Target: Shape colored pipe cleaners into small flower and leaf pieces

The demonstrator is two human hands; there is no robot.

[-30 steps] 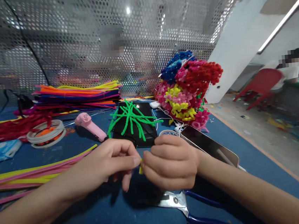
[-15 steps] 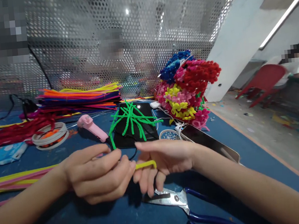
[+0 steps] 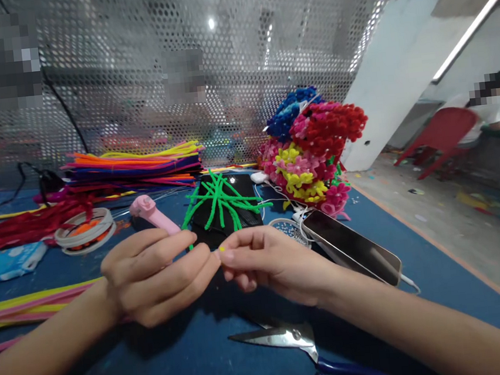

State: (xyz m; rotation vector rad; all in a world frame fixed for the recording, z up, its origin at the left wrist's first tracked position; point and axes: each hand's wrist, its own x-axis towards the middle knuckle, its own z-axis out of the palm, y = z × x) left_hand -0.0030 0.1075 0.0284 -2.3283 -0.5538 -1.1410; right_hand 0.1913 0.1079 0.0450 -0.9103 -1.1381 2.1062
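Observation:
My left hand and my right hand meet fingertip to fingertip above the blue table. Both are closed in a pinch on a short yellow pipe cleaner piece; only its end shows between the fingers. Blue-handled scissors lie on the table just in front of my right wrist. Behind my hands a bunch of green pipe cleaner pieces rests on a black pouch.
A stack of coloured pipe cleaners lies at the back left, yellow and pink ones at the left. A pink tool, tape rolls, a phone and a pile of pipe-cleaner flowers surround the hands. A perforated metal screen stands behind.
The yellow piece, seen stretched between my hands half a second ago, is now almost hidden in the pinch. Both hands have risen slightly off the table, uncovering the scissors' blades.

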